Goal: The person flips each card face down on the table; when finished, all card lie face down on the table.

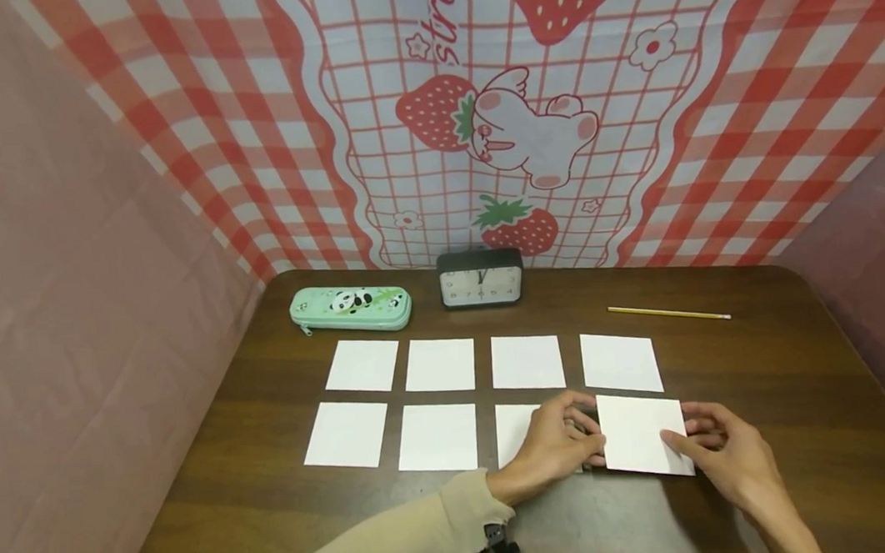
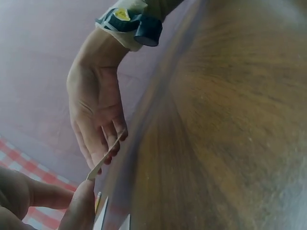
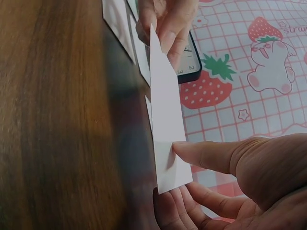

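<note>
A blank white square card (image 1: 638, 435) is held above the table, tilted, between both hands. My right hand (image 1: 739, 460) grips its right side, thumb on the face and fingers behind. At the opposite edge, my left hand (image 1: 551, 444) pinches the card with thumb and fingertips. Seen from the right wrist, the white card (image 3: 168, 115) stands steeply, with the right thumb pressed on it. The left wrist view shows the card (image 2: 106, 155) almost edge-on. Behind the left hand, a flat white card (image 1: 512, 431) is partly hidden.
Several white cards lie in two rows, among them one card (image 1: 439, 437) in the front row and another (image 1: 621, 362) at the back right. Behind them are a green panda pencil case (image 1: 351, 309), a black clock (image 1: 480, 279) and a yellow pencil (image 1: 668, 313). A strawberry-print cloth (image 1: 510, 131) hangs behind.
</note>
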A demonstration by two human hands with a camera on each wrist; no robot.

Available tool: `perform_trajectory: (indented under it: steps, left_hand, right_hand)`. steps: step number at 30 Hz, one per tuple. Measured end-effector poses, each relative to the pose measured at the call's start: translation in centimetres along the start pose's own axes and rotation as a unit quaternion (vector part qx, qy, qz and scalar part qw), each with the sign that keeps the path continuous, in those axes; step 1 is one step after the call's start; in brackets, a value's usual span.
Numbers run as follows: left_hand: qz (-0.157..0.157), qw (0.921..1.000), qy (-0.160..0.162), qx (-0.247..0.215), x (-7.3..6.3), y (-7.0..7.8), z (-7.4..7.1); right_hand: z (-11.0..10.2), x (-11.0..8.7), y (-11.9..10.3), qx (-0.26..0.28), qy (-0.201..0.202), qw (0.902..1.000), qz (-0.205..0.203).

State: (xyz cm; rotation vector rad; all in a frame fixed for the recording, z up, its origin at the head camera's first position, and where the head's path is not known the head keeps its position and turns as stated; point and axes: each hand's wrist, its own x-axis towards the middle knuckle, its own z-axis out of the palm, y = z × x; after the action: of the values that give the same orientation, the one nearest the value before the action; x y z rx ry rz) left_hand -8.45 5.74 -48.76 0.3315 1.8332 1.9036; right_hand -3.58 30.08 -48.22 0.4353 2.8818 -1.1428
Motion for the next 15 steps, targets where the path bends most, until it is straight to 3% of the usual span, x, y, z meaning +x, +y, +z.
perform_trajectory:
  steps: [6,15]
  left_hand:
    - [0.0,0.9992,0.009,0.039,0.31,-0.32,0.19]
    - [0.005,0.9938,0.019,0.11,0.45,-0.35,0.3]
  right_hand:
    - [0.15,0.1,0.11,-0.032,0.014,0.9991,-0.021]
    - [0.07,0.67,0.17,-0.046,-0.007,0.9987,-0.02]
